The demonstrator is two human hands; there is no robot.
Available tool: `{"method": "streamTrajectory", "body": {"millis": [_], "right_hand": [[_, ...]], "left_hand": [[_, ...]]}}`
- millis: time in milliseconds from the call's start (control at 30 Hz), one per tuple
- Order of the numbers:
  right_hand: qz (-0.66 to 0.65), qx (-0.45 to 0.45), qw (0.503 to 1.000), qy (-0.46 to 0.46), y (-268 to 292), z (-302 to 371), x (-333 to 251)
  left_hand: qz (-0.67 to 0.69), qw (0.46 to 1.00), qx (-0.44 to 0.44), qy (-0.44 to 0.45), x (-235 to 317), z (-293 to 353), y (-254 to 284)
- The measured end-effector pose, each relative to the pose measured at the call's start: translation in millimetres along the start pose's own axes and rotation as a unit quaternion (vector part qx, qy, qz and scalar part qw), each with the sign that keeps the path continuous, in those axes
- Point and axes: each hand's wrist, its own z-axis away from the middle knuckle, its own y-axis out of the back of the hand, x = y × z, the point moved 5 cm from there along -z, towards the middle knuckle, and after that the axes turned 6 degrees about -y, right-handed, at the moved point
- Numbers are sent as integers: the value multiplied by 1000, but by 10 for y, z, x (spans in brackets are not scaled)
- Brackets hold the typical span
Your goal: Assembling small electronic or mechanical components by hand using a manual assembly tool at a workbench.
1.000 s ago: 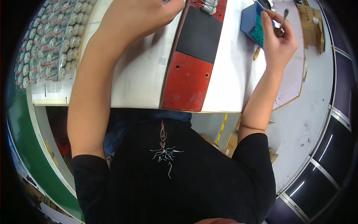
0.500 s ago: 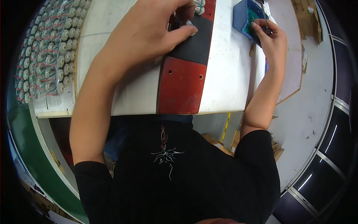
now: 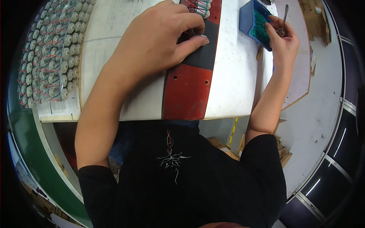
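Note:
My left hand is curled over the black section of a red and black board, thumb and fingers pinched together. A small pale piece shows at the thumb tip; the rest is hidden by my fingers. At the right, my right hand is closed around a slim metal tool with a rounded end pointing up. My right fingers are beside the rim of a blue bin, which holds many tiny green pieces.
Several small motors with red wires sit at the board's far end. Rows of bagged white round parts with wires cover the table's left side. The board's red near section reaches the table's front edge. Cardboard lies far right.
My right hand has shifted slightly right, from over the bin to its rim, and the metal tool now points up. My left hand keeps its pinch over the board. The view has shifted a little.

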Motion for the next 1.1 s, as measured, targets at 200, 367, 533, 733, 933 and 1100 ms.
{"method": "streamTrajectory", "body": {"millis": [200, 367, 533, 733, 933, 1100], "right_hand": [[21, 5, 999, 25, 31, 38, -53], [214, -62, 974, 50, -177, 133, -49], [243, -24, 969, 29, -131, 119, -90], [182, 22, 982, 53, -86, 103, -163], [-132, -64, 988, 46, -193, 202, -245], [-253, -224, 940, 51, -612, 649, -514]], "left_hand": [[-15, 1000, 11, -10, 16, -16, 51], [-7, 1000, -3, -27, 16, -5, 41], [-13, 996, 45, -82, -39, 55, -143], [-37, 993, 76, -84, 18, 61, -89], [9, 998, 21, -59, 50, 8, 41], [108, 989, 70, -70, 100, -20, 75]]}}
